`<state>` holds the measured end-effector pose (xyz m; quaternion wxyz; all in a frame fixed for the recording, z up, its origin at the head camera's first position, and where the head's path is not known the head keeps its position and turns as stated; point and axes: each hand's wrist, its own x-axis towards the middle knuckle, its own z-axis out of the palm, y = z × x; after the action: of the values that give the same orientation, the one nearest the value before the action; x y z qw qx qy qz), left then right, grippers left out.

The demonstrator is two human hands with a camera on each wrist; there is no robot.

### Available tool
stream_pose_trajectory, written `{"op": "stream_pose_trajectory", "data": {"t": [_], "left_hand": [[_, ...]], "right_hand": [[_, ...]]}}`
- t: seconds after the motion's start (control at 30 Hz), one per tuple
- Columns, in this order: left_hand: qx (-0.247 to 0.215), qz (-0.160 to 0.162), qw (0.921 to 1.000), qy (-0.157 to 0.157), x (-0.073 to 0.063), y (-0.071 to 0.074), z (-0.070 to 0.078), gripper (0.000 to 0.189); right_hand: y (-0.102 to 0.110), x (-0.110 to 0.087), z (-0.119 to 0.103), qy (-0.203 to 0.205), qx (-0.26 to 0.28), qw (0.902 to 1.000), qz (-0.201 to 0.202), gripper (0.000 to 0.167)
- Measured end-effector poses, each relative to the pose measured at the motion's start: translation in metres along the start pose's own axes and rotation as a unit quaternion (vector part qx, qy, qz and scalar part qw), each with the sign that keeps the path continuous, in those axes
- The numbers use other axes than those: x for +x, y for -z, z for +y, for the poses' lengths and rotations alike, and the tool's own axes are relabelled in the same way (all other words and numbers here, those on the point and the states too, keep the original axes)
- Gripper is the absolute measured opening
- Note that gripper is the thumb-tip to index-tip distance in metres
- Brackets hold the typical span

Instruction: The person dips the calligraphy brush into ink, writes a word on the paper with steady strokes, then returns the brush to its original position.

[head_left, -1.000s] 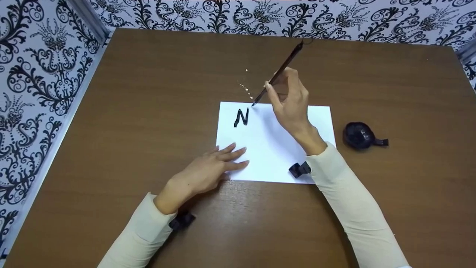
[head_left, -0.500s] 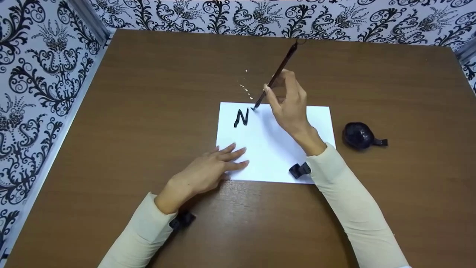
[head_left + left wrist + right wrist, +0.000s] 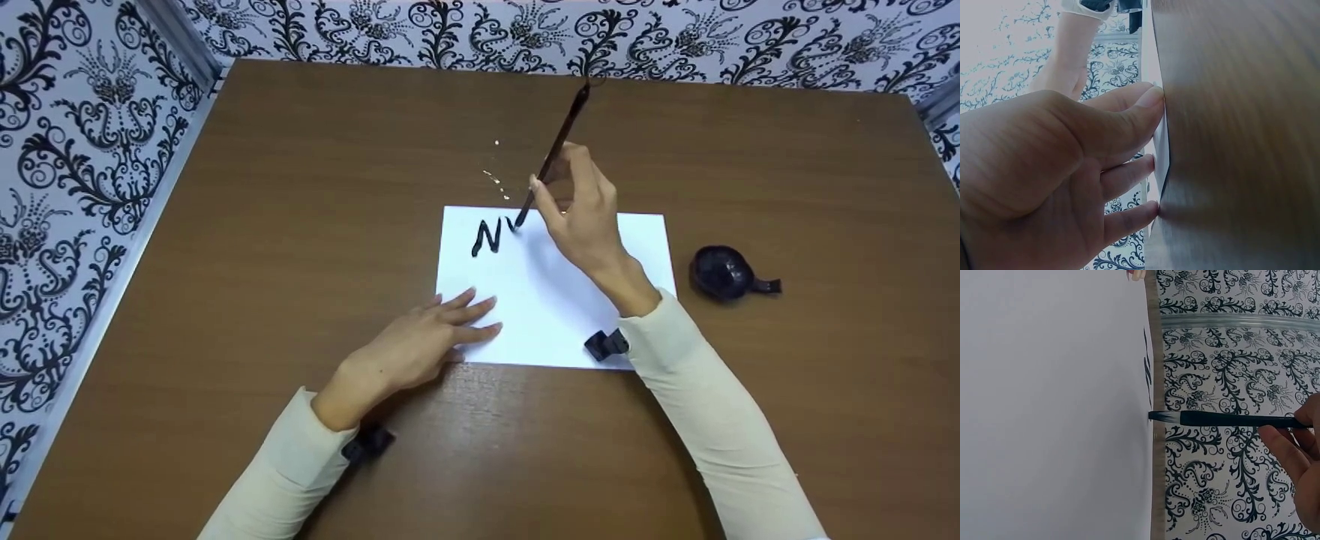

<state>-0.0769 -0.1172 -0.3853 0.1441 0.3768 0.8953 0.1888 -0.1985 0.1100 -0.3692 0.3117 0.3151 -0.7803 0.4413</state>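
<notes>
A white sheet of paper point(image 3: 540, 315) lies on the brown table, with a black letter N point(image 3: 487, 237) painted near its upper left. My right hand point(image 3: 585, 214) pinches a dark paintbrush point(image 3: 564, 135) partway along its handle. The brush leans with its handle up and away, and its black tip meets the paper at a short fresh stroke point(image 3: 511, 224) right of the N. In the right wrist view, dark bristles point(image 3: 1163, 417) touch the sheet. My left hand point(image 3: 412, 341) rests on the paper's lower left corner, fingers spread and fairly straight; its fingertips point(image 3: 1151, 97) press along the sheet.
A small dark bowl with a short handle point(image 3: 722, 273) stands right of the paper. Little light specks point(image 3: 495, 180) lie on the table point(image 3: 315, 187) beyond the sheet. Black-and-white patterned covering point(image 3: 525, 34) borders the table at the back and left.
My right hand has drawn the brush tip down and slightly right, leaving a short slanted black stroke beside the N. The brush handle stands more upright. My left hand has stayed in place.
</notes>
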Motion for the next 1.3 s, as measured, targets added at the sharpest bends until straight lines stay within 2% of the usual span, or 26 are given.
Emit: {"op": "stream_pose_trajectory", "data": {"t": [0.3,0.53,1.03,1.3], "left_hand": [[0.006,0.002,1.0000,-0.007,0.000,0.001,0.001,0.055],[0.003,-0.001,1.0000,-0.006,0.001,0.000,0.000,0.054],[0.005,-0.001,1.0000,0.002,0.000,0.001,0.001,0.055],[0.014,-0.002,0.9999,-0.005,0.000,0.001,0.000,0.061]], "right_hand": [[0.005,0.002,-0.003,0.017,-0.019,0.9996,-0.015,0.025],[0.008,0.003,-0.005,0.014,-0.027,0.9992,-0.026,0.025],[0.016,0.006,-0.013,0.005,-0.038,0.9963,-0.077,0.027],[0.019,0.007,-0.014,-0.007,-0.010,0.9958,-0.091,0.027]]}}
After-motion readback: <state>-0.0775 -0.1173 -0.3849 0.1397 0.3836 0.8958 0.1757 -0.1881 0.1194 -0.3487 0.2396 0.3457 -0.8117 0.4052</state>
